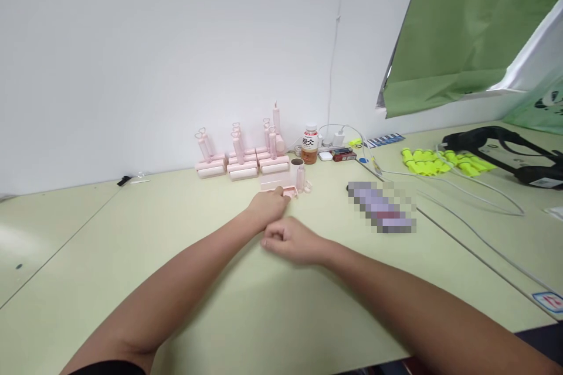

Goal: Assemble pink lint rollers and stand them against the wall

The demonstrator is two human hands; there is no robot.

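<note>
My left hand [269, 208] reaches over the table, its fingers closed on the near side of an open pink lint roller case [290, 191]. Part of the case is hidden behind those fingers. My right hand [295, 240] is curled into a loose fist just in front of the left wrist, with nothing visible in it. Right behind the case stands a white sticky-paper roll [297, 169] with a hollow core. Beside that roll is an upright pink lint roller handle [301, 179].
Several pink lint rollers [243, 167] with upright handles line the wall. Nearby stand a labelled bottle [309, 145] and small boxes [343, 155]. To the right lie a blurred-out purple object [382, 208], yellow-green pieces [440, 161], white cables [475, 237] and a black headset-like frame [505, 152].
</note>
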